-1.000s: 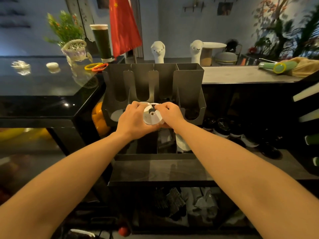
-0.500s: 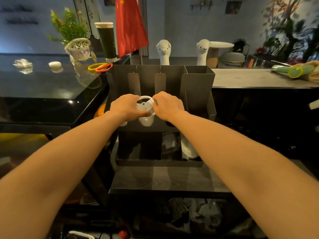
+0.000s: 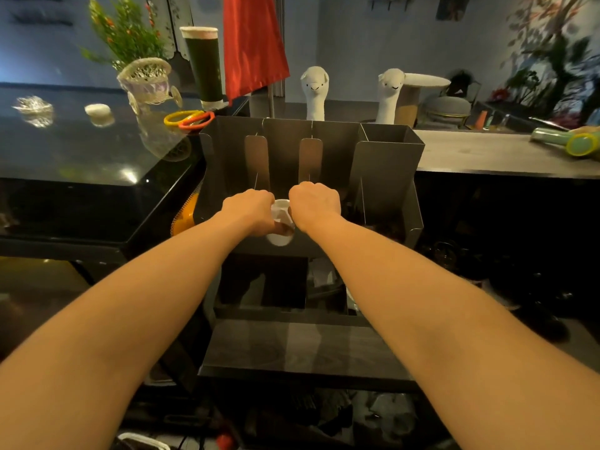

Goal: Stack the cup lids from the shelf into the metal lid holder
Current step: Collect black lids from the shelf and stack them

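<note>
The metal lid holder [image 3: 383, 164] stands ahead of me, a grey steel box with several upright slotted compartments. Inside its middle compartment, low down, my left hand [image 3: 251, 211] and my right hand [image 3: 316, 204] both grip a stack of white cup lids [image 3: 280, 219] from either side. The lids are tilted, with their lower edge showing below my fingers near the holder's front lip. Most of the stack is hidden between my hands.
A glossy black counter [image 3: 97, 164] lies to the left with a small wicker cart of flowers [image 3: 146, 79], a tall dark cup [image 3: 203, 63] and coloured rings [image 3: 190, 118]. Two white alpaca figures [image 3: 315, 92] stand behind the holder. A dark shelf [image 3: 302, 349] sits below.
Both hands have carried the lids from in front of the holder up and into its middle compartment, then lower inside it. The lids have tipped from facing me to nearly edge-on.
</note>
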`<move>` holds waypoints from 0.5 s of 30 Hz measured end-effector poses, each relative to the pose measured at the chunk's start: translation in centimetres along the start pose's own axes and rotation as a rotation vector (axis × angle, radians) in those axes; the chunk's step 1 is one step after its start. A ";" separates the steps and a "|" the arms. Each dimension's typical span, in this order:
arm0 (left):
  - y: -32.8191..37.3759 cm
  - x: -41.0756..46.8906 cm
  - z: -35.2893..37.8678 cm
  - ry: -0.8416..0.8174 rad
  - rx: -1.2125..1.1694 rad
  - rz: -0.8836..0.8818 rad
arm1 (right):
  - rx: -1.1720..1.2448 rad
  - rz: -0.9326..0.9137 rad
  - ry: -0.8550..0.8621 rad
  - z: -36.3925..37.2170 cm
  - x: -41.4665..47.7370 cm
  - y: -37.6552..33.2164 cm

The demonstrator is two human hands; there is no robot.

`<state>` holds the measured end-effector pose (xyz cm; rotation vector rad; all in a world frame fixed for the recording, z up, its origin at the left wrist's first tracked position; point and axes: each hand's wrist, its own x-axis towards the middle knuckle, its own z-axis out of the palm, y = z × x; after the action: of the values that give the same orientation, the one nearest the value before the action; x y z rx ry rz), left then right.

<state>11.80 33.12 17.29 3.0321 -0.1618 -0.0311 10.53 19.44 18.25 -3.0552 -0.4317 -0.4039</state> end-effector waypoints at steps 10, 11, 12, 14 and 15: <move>-0.2 0.5 0.5 0.006 0.006 0.004 | 0.119 0.084 -0.025 0.2 0.1 -0.3; -0.2 0.6 0.6 0.004 0.025 0.004 | 0.110 0.085 -0.029 0.2 0.2 -0.3; -0.1 0.6 0.6 0.003 0.048 0.005 | 0.097 0.083 -0.032 0.2 0.2 -0.4; 0.0 0.7 0.7 0.005 0.089 0.012 | 0.069 0.077 -0.032 0.4 0.3 -0.5; 0.0 0.7 0.7 0.004 0.113 0.017 | 0.061 0.074 -0.028 0.4 0.3 -0.6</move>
<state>12.48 32.99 16.63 3.1426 -0.1950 -0.0149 10.72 20.12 17.89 -3.0103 -0.3251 -0.3392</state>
